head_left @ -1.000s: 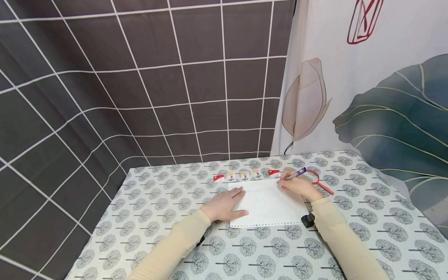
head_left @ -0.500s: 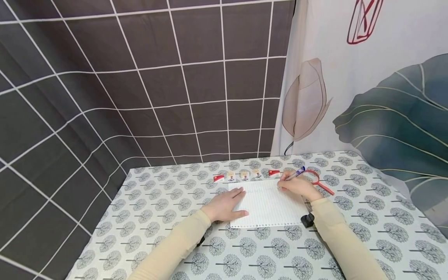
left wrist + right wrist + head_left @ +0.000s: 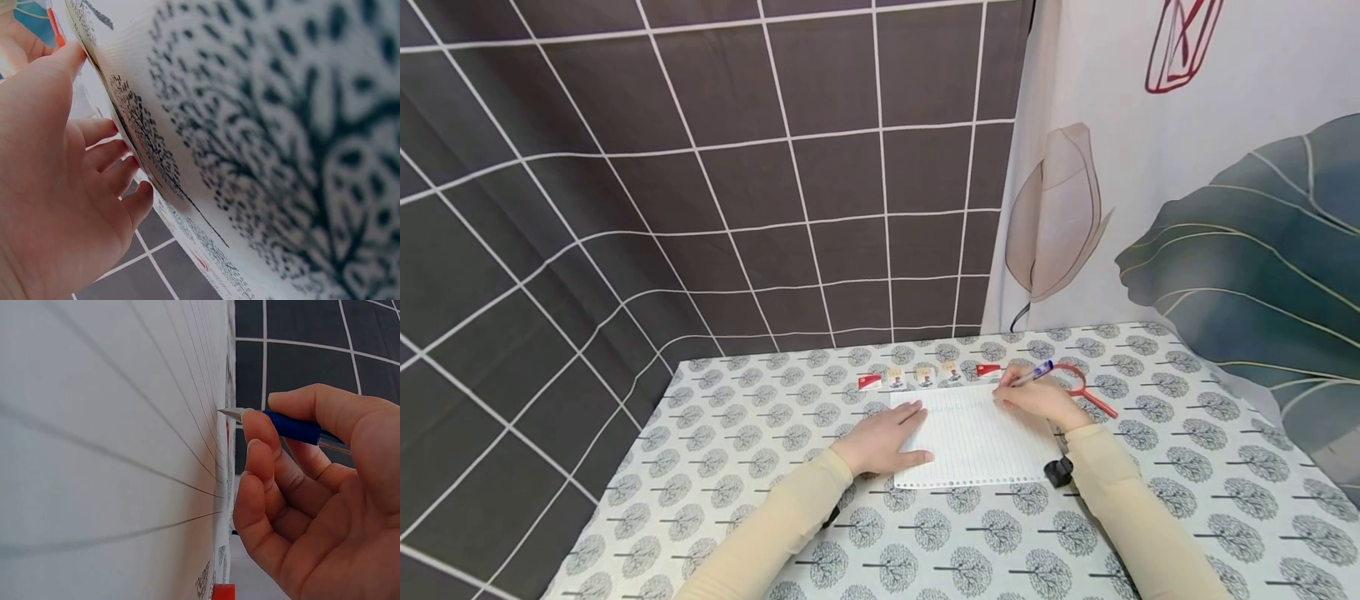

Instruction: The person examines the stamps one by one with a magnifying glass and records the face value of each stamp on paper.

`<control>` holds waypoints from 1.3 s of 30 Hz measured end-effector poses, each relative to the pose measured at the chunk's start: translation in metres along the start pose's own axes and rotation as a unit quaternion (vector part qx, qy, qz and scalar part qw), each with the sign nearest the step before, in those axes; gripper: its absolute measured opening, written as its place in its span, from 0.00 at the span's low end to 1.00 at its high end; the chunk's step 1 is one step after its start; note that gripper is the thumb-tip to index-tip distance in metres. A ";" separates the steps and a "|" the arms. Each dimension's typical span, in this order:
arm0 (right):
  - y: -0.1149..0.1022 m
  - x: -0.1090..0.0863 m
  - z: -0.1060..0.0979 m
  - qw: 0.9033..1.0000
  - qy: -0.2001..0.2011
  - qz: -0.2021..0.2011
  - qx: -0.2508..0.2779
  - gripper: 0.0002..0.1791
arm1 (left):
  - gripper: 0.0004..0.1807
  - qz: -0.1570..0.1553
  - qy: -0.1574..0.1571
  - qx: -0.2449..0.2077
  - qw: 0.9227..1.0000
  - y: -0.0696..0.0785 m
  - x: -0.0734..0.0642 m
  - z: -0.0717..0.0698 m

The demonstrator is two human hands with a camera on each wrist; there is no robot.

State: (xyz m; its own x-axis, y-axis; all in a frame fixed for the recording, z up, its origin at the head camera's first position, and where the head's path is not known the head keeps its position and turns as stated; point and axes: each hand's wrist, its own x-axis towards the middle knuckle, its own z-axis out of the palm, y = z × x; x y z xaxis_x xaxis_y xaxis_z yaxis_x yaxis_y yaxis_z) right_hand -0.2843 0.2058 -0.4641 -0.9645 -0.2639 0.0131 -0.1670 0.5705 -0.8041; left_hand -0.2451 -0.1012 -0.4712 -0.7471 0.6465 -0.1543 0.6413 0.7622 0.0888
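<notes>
A lined sheet of loose-leaf paper [image 3: 977, 446] lies on the table with its punched holes along the near edge. Faint handwriting runs across its upper part. My left hand [image 3: 883, 440] rests flat on the sheet's left side, fingers straight and thumb spread. In my right hand [image 3: 1037, 398] a pen [image 3: 1034, 372] is pinched between thumb and fingers near the sheet's top right. The right wrist view shows the blue grip of the pen [image 3: 294, 427] and its tip touching the paper [image 3: 125, 456]. The fingers of the left hand [image 3: 69, 162] press the sheet's edge in the left wrist view.
Behind the sheet stands a row of small cards, with a red-and-white card [image 3: 869, 382] at the left and another red card [image 3: 987, 370] at the right. A red-framed magnifying glass [image 3: 1084, 390] lies right of the right hand. A dark grid curtain [image 3: 835, 183] hangs behind the tree-print tablecloth [image 3: 760, 408].
The right hand and pen shift only very slightly near the top of the sheet. The left hand stays in place.
</notes>
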 end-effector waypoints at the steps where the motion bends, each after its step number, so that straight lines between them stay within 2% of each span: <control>1: 0.000 0.000 0.000 1.000 -0.002 -0.003 0.002 0.08 | 0.47 0.000 0.000 0.000 1.000 0.000 0.000 0.000; 13: 0.000 -0.004 -0.006 1.000 0.024 0.000 0.014 0.09 | 0.46 -0.003 0.003 -0.011 1.000 0.002 -0.002 -0.001; 19: 0.000 -0.006 -0.007 0.999 0.038 0.000 -0.012 0.09 | 0.45 -0.001 0.004 -0.010 1.000 0.003 -0.003 -0.003; 28: 0.005 -0.003 -0.007 1.000 0.025 0.001 0.001 0.08 | 0.45 0.001 0.008 -0.008 1.000 0.002 -0.001 0.000; 35: 0.004 -0.003 -0.007 1.000 0.015 0.003 -0.019 0.07 | 0.45 -0.003 0.005 -0.009 1.000 0.003 -0.001 -0.001; 39: 0.006 -0.004 -0.008 1.000 0.018 0.009 -0.011 0.07 | 0.45 -0.004 0.005 -0.006 1.000 0.002 0.000 0.001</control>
State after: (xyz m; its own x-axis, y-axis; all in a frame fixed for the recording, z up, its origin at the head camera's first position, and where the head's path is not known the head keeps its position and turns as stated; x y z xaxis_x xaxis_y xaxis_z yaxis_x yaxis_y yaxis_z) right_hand -0.2829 0.2159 -0.4641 -0.9741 -0.2254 0.0198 -0.1531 0.5924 -0.7909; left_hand -0.2431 -0.0997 -0.4715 -0.7542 0.6406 -0.1445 0.6332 0.7677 0.0988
